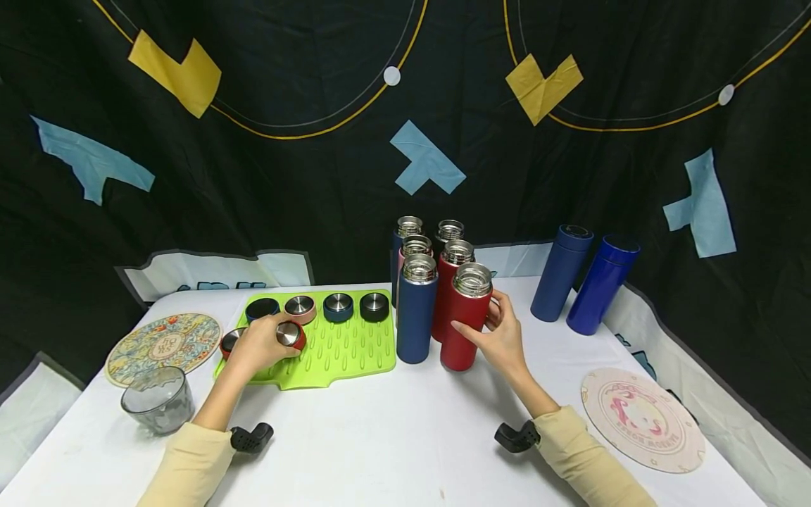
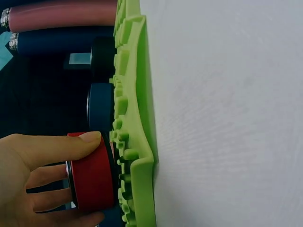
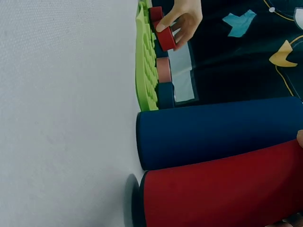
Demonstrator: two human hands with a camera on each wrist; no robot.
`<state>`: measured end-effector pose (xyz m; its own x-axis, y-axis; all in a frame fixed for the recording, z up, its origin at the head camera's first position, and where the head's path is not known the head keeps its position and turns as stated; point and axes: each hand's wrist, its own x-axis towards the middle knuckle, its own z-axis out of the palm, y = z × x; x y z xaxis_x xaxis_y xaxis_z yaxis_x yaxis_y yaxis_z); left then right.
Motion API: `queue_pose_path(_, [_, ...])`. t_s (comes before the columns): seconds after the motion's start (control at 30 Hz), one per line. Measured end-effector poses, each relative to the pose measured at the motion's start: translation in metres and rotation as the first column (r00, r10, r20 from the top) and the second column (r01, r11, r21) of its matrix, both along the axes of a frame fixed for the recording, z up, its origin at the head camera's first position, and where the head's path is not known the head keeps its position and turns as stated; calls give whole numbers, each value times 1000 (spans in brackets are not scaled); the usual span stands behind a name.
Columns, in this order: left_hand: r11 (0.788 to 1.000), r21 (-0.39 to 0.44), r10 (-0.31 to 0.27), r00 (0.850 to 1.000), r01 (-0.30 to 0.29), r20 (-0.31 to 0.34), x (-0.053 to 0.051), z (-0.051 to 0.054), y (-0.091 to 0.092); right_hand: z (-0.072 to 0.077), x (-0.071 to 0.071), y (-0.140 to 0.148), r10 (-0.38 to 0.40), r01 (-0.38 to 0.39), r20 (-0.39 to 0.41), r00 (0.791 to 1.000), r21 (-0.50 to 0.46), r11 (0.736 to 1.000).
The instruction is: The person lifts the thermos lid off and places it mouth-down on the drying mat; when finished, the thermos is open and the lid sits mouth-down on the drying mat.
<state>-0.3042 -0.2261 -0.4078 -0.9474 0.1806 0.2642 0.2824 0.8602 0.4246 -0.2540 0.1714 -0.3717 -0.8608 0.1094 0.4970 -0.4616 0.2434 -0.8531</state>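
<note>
My left hand [image 1: 261, 346] pinches a red bottle lid [image 2: 93, 178] with a steel top, between thumb and fingers, at the green drying mat [image 1: 348, 355]. Another red lid [image 1: 229, 341] sits by that wrist. Along the mat's back lie a dark blue lid [image 1: 262, 308], a pink lid [image 1: 300, 308], a blue lid [image 1: 338, 307] and a black lid [image 1: 374, 307]. My right hand [image 1: 505, 336] grips an uncapped red bottle [image 1: 460, 331] around its side; whether its base fully rests on the table I cannot tell. Just left of it stands an uncapped blue bottle [image 1: 415, 320].
Behind stand more uncapped bottles, including another red bottle [image 1: 443, 289]. Two capped blue bottles [image 1: 560, 274] are farther right. A glass bowl [image 1: 160, 403] and a patterned round mat [image 1: 166, 345] lie left, a pink round mat [image 1: 643, 420] right. A black cloth [image 1: 317, 183] hangs behind.
</note>
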Motion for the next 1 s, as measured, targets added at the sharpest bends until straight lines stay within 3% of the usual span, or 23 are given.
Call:
queue_pose_path(0.3, [1000,-6,29,998,-28,57,-6,-6,-1,-6,-5,-7,-6,6,-7,1000,-32,999])
queue_pose_path(0.5, [1000,1,25,998,-25,52,-7,-9,-3,-11,-9,-10,-2,1,-19,1000,-54,999])
queue_pose_path(0.63, [1000,6,24,999,-24,39,-6,-10,-4,-28,-25,-5,-12,10,-31,999,-63,998])
queue_pose_path(0.73, [999,14,35,999,-36,17,-2,-8,-4,-41,-37,-1,-16,13,-55,998,-67,998])
queue_pose_path(0.87, [999,17,32,998,-31,-48,6,-2,-1,-42,-37,0,-26,23,-67,997,-36,999])
queue_pose_path(1.0, [1000,9,-12,991,13,-130,16,3,3,-36,-33,0,-40,40,-38,998,9,999])
